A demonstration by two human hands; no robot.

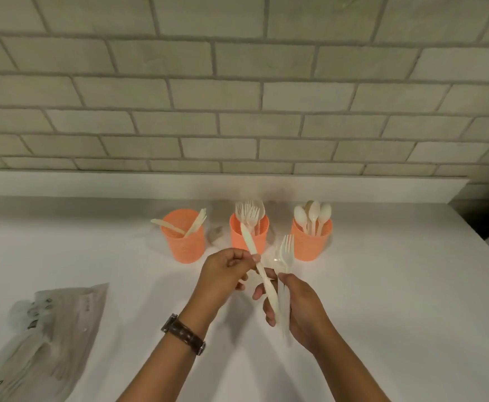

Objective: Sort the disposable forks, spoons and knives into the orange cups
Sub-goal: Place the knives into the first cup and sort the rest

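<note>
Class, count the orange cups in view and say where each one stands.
3. The left cup holds knives, the middle cup forks, the right cup spoons, side by side. None appears hidden.

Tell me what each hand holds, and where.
Left hand pinches a knife near mid-length; right hand grips forks by their handles.

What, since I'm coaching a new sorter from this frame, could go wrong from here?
1. The left hand pinches a knife whose handle end sits among the forks gripped by the right hand; pulling it free might drag forks loose.
2. The knife's tip lies before the middle cup, which holds other forks; the left cup holds knives, so a misdrop seems possible.
3. Those knives lean over the rim and could be knocked out.
</note>
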